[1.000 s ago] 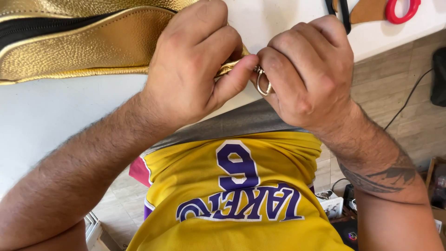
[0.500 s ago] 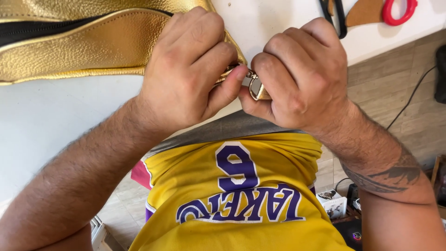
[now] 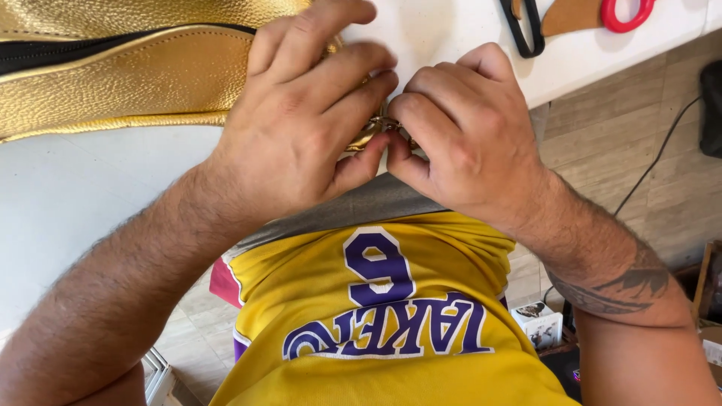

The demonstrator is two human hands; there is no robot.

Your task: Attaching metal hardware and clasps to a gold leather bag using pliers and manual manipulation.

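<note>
Gold pebbled leather fills the far left of the white table point(image 3: 90, 195): a metallic gold bag point(image 3: 128, 83) lies there on its side, with a black opening or zip band running along its upper part and a folded gold edge below it. Its right end reaches toward the table's near edge, where both hands meet.

The left hand point(image 3: 301, 128) rests on the bag's right end, knuckles up, fingers curled and thumb tucked under, pinching a small metal ring point(image 3: 382, 124) of brass or gold tone. The right hand point(image 3: 466, 143) presses against it from the right, fingers bent and thumb touching the left thumb, gripping the same small hardware. Only a sliver of the metal piece shows between the fingertips, so its exact shape cannot be told, nor whether it is fastened to the bag.

At the table's far right edge lie a black loop handle point(image 3: 526, 30), a tan leather scrap point(image 3: 571, 15) and red-handled scissors point(image 3: 628, 13), well apart from the hands.

Below the table edge the person's yellow jersey point(image 3: 376, 338) with purple lettering shows over a grey garment. Wood-look flooring point(image 3: 617, 128) lies to the right, with a black cable point(image 3: 654, 162) across it and small boxes point(image 3: 538, 323) near the right forearm.
</note>
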